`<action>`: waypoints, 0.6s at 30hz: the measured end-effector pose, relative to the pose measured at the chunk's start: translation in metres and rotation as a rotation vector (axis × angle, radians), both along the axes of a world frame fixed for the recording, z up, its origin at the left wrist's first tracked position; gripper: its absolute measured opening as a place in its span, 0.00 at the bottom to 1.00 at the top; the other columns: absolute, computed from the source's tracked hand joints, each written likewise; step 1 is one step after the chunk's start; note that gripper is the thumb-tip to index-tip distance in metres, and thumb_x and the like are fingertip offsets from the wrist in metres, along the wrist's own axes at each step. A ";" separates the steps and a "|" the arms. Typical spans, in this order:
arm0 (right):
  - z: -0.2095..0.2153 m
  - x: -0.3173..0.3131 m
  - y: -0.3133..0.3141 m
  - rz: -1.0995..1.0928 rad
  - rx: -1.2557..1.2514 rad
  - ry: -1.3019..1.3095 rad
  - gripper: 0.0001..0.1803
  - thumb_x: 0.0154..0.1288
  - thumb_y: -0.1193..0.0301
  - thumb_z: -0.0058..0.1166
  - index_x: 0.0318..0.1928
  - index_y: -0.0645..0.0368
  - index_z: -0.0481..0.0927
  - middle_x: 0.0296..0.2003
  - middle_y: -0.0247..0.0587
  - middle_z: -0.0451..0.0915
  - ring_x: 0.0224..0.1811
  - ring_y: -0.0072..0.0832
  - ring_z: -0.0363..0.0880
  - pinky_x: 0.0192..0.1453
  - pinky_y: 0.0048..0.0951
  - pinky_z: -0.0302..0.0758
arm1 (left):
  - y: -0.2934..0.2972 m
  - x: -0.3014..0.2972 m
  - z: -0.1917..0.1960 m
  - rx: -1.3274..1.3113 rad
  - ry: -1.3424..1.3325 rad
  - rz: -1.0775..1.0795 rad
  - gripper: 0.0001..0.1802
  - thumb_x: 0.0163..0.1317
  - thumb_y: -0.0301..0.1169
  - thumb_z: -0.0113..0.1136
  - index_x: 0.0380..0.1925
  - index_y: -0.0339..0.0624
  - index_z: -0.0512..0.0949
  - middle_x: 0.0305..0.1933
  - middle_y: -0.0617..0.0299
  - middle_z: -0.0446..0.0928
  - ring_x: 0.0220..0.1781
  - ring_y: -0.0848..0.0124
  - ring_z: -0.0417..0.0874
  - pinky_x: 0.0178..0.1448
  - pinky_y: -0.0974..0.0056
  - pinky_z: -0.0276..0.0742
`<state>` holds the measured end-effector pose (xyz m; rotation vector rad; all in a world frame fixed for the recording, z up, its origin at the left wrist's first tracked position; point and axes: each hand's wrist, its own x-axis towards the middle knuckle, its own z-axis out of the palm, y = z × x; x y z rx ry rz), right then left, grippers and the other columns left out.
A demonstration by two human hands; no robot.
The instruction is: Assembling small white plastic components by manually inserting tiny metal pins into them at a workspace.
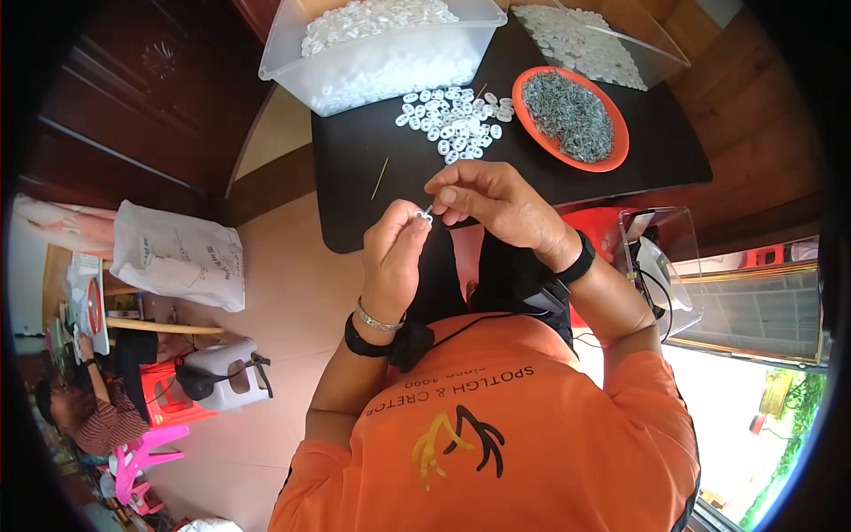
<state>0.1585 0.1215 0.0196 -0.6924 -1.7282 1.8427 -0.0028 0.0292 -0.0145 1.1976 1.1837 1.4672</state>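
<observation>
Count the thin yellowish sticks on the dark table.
2: one stick lies on the left of the table, another stick at the back of the white pile; others may be hidden under it.

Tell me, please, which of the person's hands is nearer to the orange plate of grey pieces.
Right. The right hand is on the person's side of the orange plate, slightly left of it; the left hand is farther left and lower in the picture.

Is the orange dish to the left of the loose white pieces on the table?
No, the orange dish stands to the right of the loose white pieces.
</observation>
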 end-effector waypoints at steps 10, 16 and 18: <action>0.004 0.004 -0.010 0.009 0.238 -0.085 0.04 0.66 0.75 0.54 0.36 0.64 0.78 0.30 0.29 0.77 0.33 0.14 0.71 0.39 0.18 0.70 | -0.004 0.007 0.002 0.007 0.108 -0.008 0.11 0.67 0.30 0.50 0.27 0.35 0.68 0.21 0.68 0.63 0.25 0.81 0.59 0.28 0.71 0.58; 0.004 0.007 -0.018 -0.026 0.271 -0.120 0.04 0.67 0.75 0.53 0.34 0.64 0.77 0.28 0.28 0.76 0.31 0.13 0.69 0.35 0.19 0.68 | -0.006 0.013 0.000 0.046 0.154 -0.016 0.11 0.67 0.33 0.48 0.28 0.38 0.70 0.21 0.72 0.63 0.20 0.85 0.58 0.23 0.76 0.54; 0.000 0.007 -0.022 -0.053 0.284 -0.103 0.05 0.64 0.74 0.55 0.33 0.64 0.78 0.26 0.32 0.77 0.29 0.16 0.72 0.34 0.21 0.70 | -0.008 0.015 0.000 0.057 0.150 -0.015 0.11 0.67 0.32 0.48 0.28 0.38 0.70 0.21 0.71 0.63 0.20 0.85 0.58 0.23 0.76 0.54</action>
